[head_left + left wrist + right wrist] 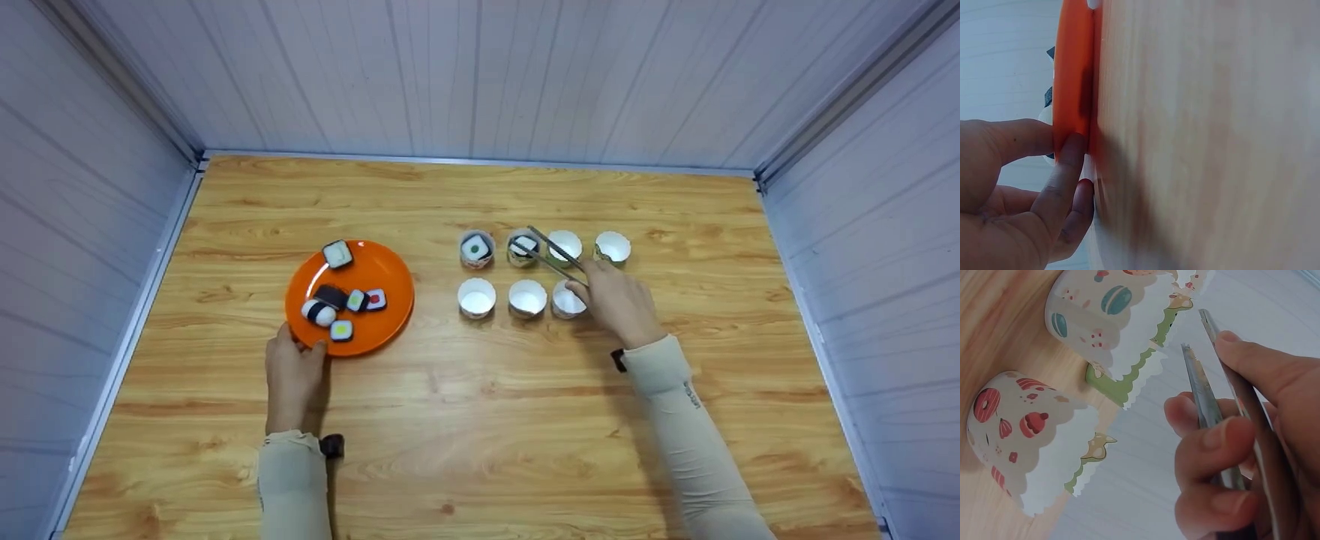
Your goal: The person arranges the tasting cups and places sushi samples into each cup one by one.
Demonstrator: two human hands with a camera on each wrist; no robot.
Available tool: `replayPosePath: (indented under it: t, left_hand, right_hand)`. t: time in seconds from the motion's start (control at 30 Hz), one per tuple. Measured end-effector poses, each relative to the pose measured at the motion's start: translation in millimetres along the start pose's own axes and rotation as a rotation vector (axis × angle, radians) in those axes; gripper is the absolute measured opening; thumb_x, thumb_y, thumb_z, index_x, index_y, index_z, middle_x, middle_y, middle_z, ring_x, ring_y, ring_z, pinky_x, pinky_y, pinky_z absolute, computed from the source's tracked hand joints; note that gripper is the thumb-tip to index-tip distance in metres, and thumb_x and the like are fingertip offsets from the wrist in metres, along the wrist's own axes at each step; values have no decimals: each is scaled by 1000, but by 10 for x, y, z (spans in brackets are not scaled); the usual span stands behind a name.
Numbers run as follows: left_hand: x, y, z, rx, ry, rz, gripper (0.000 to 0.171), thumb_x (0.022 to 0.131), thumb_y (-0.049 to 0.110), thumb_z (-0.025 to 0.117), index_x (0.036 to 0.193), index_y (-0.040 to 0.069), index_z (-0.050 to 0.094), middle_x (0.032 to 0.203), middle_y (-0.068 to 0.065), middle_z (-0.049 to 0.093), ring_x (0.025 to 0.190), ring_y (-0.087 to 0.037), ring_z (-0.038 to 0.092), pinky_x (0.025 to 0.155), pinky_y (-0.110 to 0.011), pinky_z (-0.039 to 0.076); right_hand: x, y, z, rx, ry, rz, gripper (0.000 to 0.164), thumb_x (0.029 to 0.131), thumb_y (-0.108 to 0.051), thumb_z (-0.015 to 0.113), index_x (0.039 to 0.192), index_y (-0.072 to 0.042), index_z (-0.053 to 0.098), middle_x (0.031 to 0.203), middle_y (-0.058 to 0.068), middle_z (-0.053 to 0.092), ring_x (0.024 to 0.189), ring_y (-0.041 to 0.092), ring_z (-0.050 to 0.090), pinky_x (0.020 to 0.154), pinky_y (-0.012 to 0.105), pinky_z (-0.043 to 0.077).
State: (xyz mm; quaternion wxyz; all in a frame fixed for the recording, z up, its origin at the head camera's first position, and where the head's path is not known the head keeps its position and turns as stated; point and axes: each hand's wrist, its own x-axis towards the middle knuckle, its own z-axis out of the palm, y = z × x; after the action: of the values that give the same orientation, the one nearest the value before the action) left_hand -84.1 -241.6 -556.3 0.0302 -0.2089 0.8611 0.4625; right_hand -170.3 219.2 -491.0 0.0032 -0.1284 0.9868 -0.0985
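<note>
My left hand (295, 375) pinches the near-left rim of an orange plate (390, 330), thumb on the rim side and fingers against its outer wall in the left wrist view. On the plate lie several toy sushi pieces, among them a square roll (337, 254) at the far rim and a yellow-centred roll (341, 330). My right hand (619, 304) holds long metal tweezers (1202, 394), their tips spread apart. In the head view the tips overlap the second back-row paper cup (517, 261), which contains a white-and-black sushi roll (524, 244).
At the back row's left end, another cup (475, 265) contains a green-centred sushi roll (475, 248). More paper cups with white insides stand in two rows, including a front-left cup (476, 307) and a far-right cup (615, 259). Pale panel walls surround the wooden table (480, 420).
</note>
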Motion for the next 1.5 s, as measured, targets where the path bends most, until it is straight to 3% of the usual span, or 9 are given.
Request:
replayPosePath:
  t: [0.4, 0.5, 0.63, 0.73, 0.83, 1.13, 1.3, 1.5]
  left_hand:
    - [-16, -16, -18, -12, 7, -1, 48, 99, 5, 57, 143, -8, 40, 136, -29, 44, 128, -38, 45, 107, -51, 38]
    - [-16, -12, -29, -9, 11, -3, 48, 100, 6, 56, 143, -8, 40, 136, -29, 43, 128, -39, 44, 108, -52, 37]
    - [-7, -23, -24, -13, 36, 39, 43, 98, 4, 57, 137, -9, 45, 130, -28, 51, 123, -37, 49, 104, -51, 40]
    - [-1, -42, -10, -13, 57, 74, 39, 97, 2, 58, 132, -10, 49, 125, -27, 57, 118, -36, 54, 101, -49, 43]
    - [-8, -42, -8, -13, 60, 71, 39, 97, 2, 58, 133, -10, 48, 126, -28, 54, 119, -36, 53, 102, -50, 43]
    - [-28, -10, -24, -11, 37, 35, 49, 99, 6, 56, 143, -9, 40, 131, -29, 43, 122, -40, 43, 104, -53, 38]
    - [-30, -11, -6, -6, 33, 31, 45, 99, 6, 56, 140, -8, 42, 129, -28, 45, 121, -39, 45, 104, -53, 38]
    - [-29, -16, 11, -13, 39, 38, 43, 99, 6, 57, 138, -8, 44, 129, -28, 47, 122, -39, 47, 105, -52, 39]
  right_hand:
    - [11, -86, -2, 10, -27, 2, 43, 100, -42, 59, 123, -6, 61, 108, 15, 66, 75, 37, 62, 57, 53, 49]
    - [56, -183, -23, 8, -16, -35, 40, 100, -40, 59, 120, -5, 61, 99, 14, 65, 70, 34, 60, 54, 50, 48]
    - [129, -421, -30, 12, -3, -83, 40, 100, -43, 59, 118, -6, 61, 92, 11, 64, 64, 29, 57, 51, 45, 47]
    - [156, -662, -1, 41, -6, -120, 45, 100, -45, 59, 126, -8, 61, 101, 9, 66, 68, 26, 60, 53, 42, 49]
    - [155, -927, 61, 61, -21, -187, 49, 100, -44, 59, 131, -7, 60, 111, 9, 67, 71, 26, 62, 55, 40, 52]
    - [136, -1641, 363, -40, -90, -377, 48, 100, -47, 55, 128, -9, 59, 100, 6, 65, 62, 22, 59, 45, 35, 46]
    - [131, -1842, 538, -90, -110, -392, 43, 100, -46, 58, 126, -12, 61, 97, 3, 64, 60, 22, 58, 44, 38, 45]
    - [161, -1902, 640, -131, -105, -389, 39, 101, -43, 58, 124, -11, 61, 99, 3, 64, 64, 22, 60, 45, 37, 47]
